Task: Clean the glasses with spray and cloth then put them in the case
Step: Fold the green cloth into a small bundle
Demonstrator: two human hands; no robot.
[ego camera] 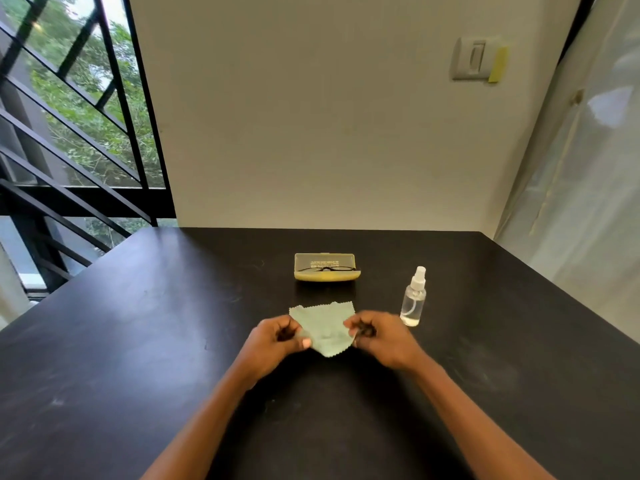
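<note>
A pale green cleaning cloth (325,327) with zigzag edges is stretched between my two hands just above the black table (138,323). My left hand (277,336) pinches its left edge and my right hand (375,332) pinches its right edge. Beyond the cloth a yellow glasses case (326,275) stands open, its lid up. The dark thin-framed glasses (327,269) lie inside it. A small clear spray bottle (414,299) with a white nozzle stands upright just right of my right hand.
The table ends at a cream wall (329,116) behind the case. A black-framed window and railing (69,133) are at the left, and a translucent curtain (581,202) hangs at the right.
</note>
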